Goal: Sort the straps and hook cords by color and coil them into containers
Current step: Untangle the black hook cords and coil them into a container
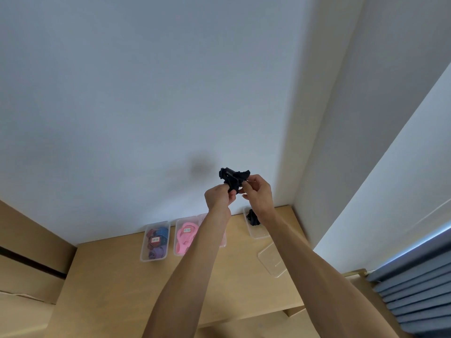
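Head cam, wide-angle, faces fwd at wall [146, 93], desk [109, 276] low.

Lighting: soft, even daylight is coming from the lower right of the frame, glowing along the curtain [415, 289] edge. A faint blurred shadow is falling on the wall [146, 93] at centre. Wide-angle distortion is bending lines at the edges. Detail is looking slightly soft throughout.
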